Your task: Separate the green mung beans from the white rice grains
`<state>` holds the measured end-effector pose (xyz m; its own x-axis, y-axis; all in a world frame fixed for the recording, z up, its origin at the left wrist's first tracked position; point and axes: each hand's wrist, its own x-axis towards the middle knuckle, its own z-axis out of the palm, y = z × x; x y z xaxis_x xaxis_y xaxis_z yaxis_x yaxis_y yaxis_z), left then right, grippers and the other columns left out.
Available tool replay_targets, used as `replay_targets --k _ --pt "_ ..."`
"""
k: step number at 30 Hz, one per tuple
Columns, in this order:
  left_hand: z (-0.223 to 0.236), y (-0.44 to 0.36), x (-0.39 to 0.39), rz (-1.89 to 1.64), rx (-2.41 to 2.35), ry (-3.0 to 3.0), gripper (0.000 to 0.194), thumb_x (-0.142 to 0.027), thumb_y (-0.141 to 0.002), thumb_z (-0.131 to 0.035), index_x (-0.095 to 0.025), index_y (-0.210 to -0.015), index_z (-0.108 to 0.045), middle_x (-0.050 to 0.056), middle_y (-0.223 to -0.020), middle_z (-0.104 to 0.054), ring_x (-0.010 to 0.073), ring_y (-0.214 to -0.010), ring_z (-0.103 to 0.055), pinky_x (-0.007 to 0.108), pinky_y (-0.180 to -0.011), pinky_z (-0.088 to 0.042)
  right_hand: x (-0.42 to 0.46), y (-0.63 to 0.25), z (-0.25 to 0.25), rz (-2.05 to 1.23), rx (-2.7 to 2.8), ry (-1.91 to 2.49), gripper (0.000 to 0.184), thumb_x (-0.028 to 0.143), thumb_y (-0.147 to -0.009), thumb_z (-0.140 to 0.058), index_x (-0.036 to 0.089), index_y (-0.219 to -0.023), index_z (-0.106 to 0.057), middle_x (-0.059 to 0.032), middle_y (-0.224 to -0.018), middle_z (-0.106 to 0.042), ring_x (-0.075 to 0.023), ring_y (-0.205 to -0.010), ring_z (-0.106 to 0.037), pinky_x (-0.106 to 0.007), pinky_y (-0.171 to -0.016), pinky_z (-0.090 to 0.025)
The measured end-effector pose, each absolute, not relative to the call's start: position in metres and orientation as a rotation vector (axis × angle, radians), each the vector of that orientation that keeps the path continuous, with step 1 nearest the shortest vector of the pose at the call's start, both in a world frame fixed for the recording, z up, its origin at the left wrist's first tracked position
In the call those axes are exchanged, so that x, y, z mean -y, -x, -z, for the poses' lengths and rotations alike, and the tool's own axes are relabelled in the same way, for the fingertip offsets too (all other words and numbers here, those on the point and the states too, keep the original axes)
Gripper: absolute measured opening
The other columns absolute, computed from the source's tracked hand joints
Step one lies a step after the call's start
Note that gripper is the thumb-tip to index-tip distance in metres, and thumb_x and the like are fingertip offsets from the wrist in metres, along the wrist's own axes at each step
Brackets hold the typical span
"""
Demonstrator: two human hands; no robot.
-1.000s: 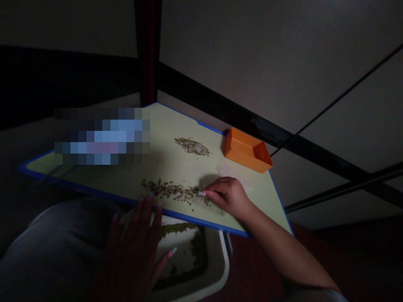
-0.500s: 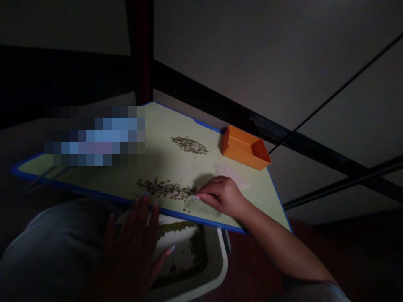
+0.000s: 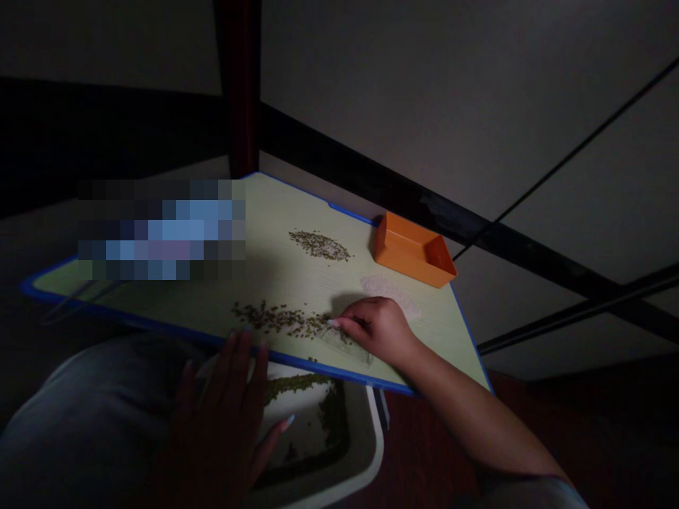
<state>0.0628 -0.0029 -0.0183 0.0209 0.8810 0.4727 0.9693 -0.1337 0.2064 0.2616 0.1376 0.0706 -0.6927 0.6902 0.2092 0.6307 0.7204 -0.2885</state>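
Observation:
My right hand [image 3: 374, 326] is closed in a pinch on a clear, flat plastic piece [image 3: 350, 348] lying at the near edge of the yellowish board [image 3: 270, 205]. Its fingertips are at the right end of a spread of small dark green-brown grains [image 3: 276, 318]. What else the fingers may hold is too small to make out. My left hand [image 3: 223, 403] is open with its fingers spread, fingertips by the board's blue rim, above a white basin [image 3: 378, 445]. Greenish grains [image 3: 334, 417] cling along the basin's inside.
An orange open box [image 3: 414, 251] stands at the board's far right edge. Beside it lies a patch of pale grains [image 3: 390, 291]; a mixed pile of pale and green grains [image 3: 321, 246] is farther left. A blurred bluish area [image 3: 170, 230] covers the board's left.
My right fingertips have shifted slightly up, and the clear plastic piece has moved a little to the right. My left hand stays where it was.

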Motion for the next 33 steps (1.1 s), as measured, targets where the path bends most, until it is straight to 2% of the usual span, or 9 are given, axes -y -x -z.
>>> replay_targets --k 11,24,33 --pt "0.0175 -0.0628 0.0032 0.732 1.935 2.112 0.088 -0.064 -0.078 -0.035 -0.013 -0.144 -0.007 0.024 -0.152 -0.025 0.0361 -0.142 -0.023 0.064 -0.112 -0.015 -0.1383 -0.2572 -0.0652 -0.228 2.606 1.034 0.036 0.044 -0.091 -0.05 0.018 -0.074 -0.069 -0.0024 -0.067 -0.067 -0.0112 -0.062 -0.058 -0.022 -0.06 -0.039" --pt "0.0153 -0.0625 0.0029 0.769 1.927 2.12 0.086 -0.063 -0.079 -0.034 -0.014 -0.144 -0.009 0.023 -0.15 -0.029 0.0363 -0.141 -0.026 0.064 -0.112 -0.016 -0.1363 -0.2602 -0.0708 -0.286 2.664 0.995 0.039 0.048 -0.09 -0.05 0.018 -0.076 -0.07 -0.0031 -0.068 -0.069 -0.0116 -0.064 -0.061 -0.022 -0.062 -0.041" --pt "0.017 -0.0632 0.0037 0.76 1.963 2.119 0.09 -0.064 -0.077 -0.039 -0.014 -0.144 -0.008 0.023 -0.152 -0.024 0.0354 -0.142 -0.023 0.064 -0.113 -0.013 -0.133 -0.2564 -0.07 -0.246 2.711 0.872 0.039 0.047 -0.092 -0.046 0.018 -0.082 -0.07 -0.0037 -0.073 -0.071 -0.0131 -0.068 -0.064 -0.024 -0.066 -0.045"
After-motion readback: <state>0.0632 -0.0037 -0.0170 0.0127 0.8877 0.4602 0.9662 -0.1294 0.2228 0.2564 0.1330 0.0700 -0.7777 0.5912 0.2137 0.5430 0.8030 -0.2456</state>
